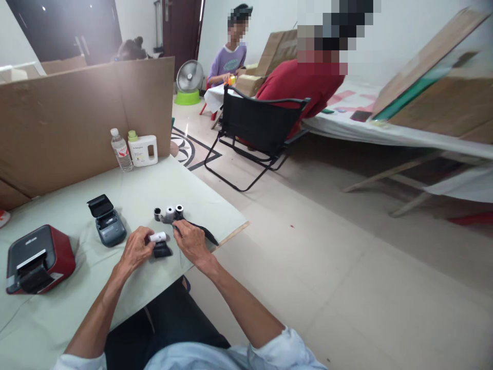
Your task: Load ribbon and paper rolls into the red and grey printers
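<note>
My left hand [136, 249] pinches a small white paper roll [158, 237] between thumb and fingers. Just below that roll, a dark rolled piece [162, 250] lies on the cloth. My right hand [191, 241] is curled, with its fingertips close together beside the upright rolls; whatever they grip is hidden. Three small rolls stand beyond my fingers: a black one [157, 214], a white one [170, 213] and a black-and-white one [179, 210]. A black strip [206, 234] trails past my right hand to the table edge. To the left, a small label printer [110, 226] has its lid up.
A red-and-black printer [40, 259] sits at the left. A water bottle [122, 151] and a white jug [144, 150] stand against a cardboard panel [84, 113]. Beyond are a black folding chair [262, 121], a fan [189, 77] and two people at other tables.
</note>
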